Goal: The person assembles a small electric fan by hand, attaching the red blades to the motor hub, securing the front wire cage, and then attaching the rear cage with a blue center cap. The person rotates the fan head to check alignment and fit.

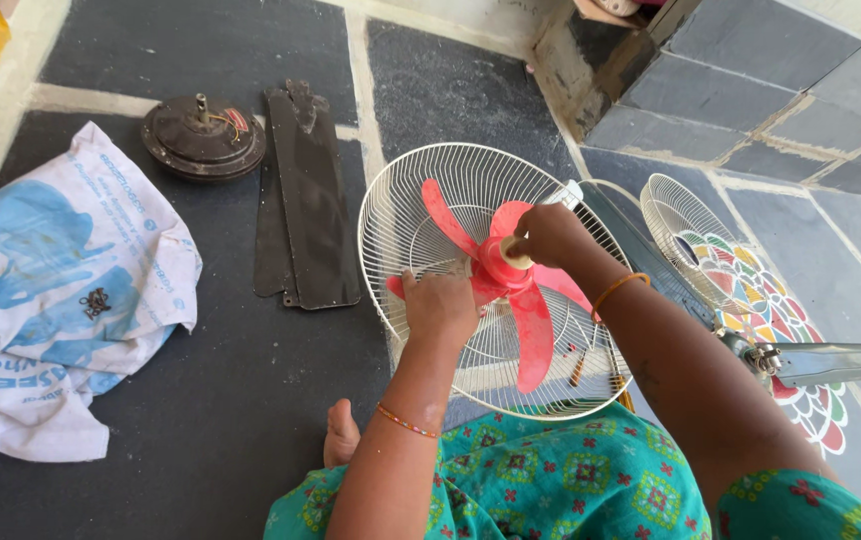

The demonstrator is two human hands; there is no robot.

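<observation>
Left hand (439, 308) on red three-bladed fan (511, 290) (white cage behind).

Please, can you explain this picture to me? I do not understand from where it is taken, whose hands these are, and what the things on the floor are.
The camera sits on a person's head and looks down at their own two bare hands. The left hand steadies the red fan blade, which sits in a white wire guard. The right hand grips the round cap at the blade's hub. On the dark stone floor lie a second wire guard, a round dark motor, long dark flat blades and a white and blue printed sack.
</observation>
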